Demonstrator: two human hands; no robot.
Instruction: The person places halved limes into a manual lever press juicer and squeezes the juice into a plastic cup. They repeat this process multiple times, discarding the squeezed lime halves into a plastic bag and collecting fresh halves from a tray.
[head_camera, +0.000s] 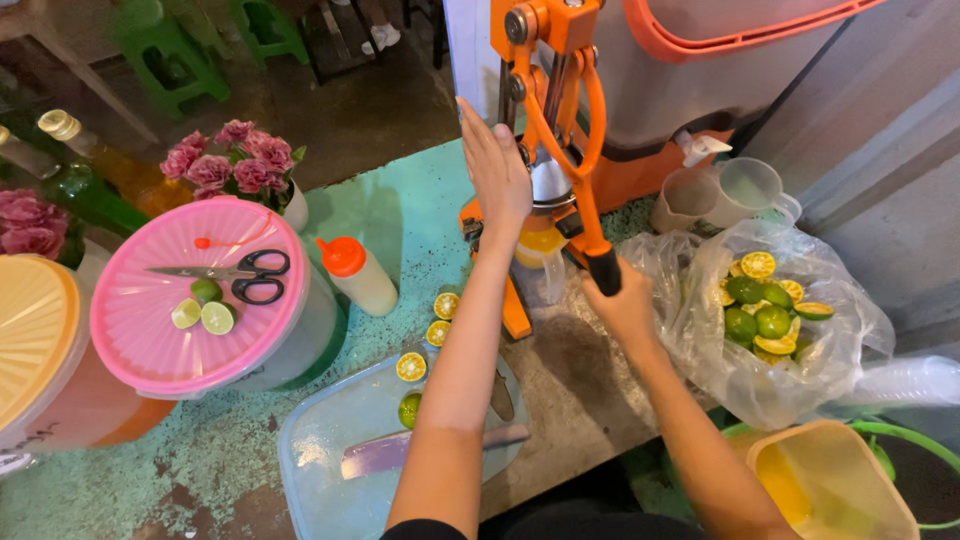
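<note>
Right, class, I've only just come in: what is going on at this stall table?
A person works an orange lever juicer. The right hand grips its black handle; the left hand lies flat against the press head. Halved small citrus lie by the base, more sit in a clear bag, and a knife rests on a blue board.

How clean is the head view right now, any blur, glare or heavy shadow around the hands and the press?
Head view: the left hand is slightly soft, the right hand on the press handle sharper; glare on the plastic bag; top-left floor dim; edges bend from the wide lens.
</note>
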